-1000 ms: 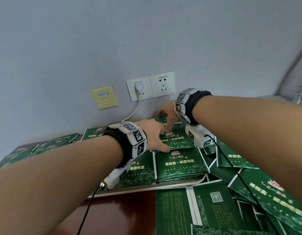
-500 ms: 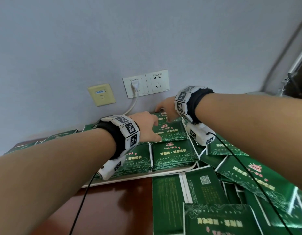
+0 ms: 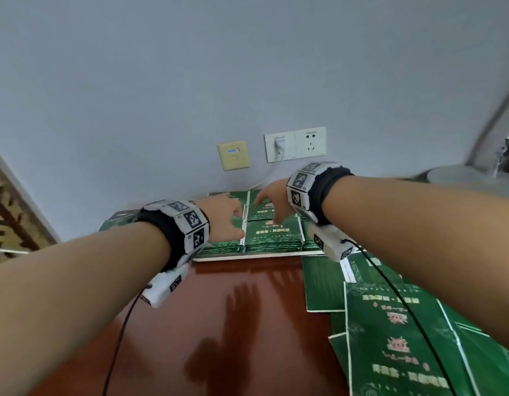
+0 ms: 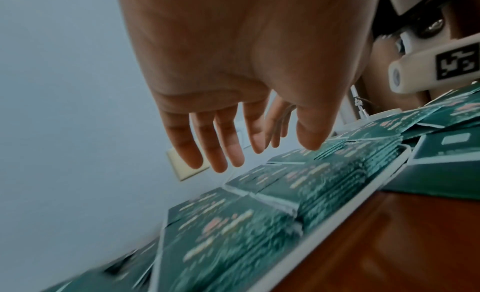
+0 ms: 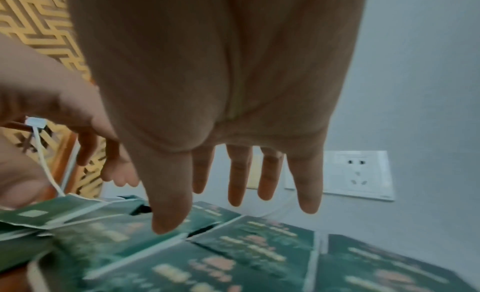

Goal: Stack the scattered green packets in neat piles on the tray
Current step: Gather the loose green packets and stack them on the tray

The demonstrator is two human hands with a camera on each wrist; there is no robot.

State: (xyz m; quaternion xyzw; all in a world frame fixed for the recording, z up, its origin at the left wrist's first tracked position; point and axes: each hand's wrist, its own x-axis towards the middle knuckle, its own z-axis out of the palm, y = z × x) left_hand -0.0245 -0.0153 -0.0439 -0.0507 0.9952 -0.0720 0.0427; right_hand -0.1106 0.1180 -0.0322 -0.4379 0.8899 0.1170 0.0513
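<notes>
Here the left hand (image 3: 224, 217) hangs over the piles (image 3: 271, 234) with its fingers (image 4: 221, 150) straight, spread apart and holding nothing, and the left wrist view shows the fingertips clear of the top packets, not pressing on them. The right hand (image 3: 271, 202) is alike: fingers (image 5: 307, 185) splayed and empty, poised above the far rows by the wall. That both palms face down over the same patch suggests a squaring or patting of the piles, since flat hands can level the tops and nudge edges into line. The piles sit in tight rows on the tray (image 3: 247, 257), pale rim showing at the near edge, pushed up towards the wall below the sockets (image 3: 294, 144), which gives the far rows a backstop. Many loose packets (image 3: 390, 332) lie overlapped on the brown table (image 3: 233, 324) to the right of the tray, some face up, some face down, so the job looks well short of finished; the nearest of them lie just beside the tray's right corner, handy for the right hand.
</notes>
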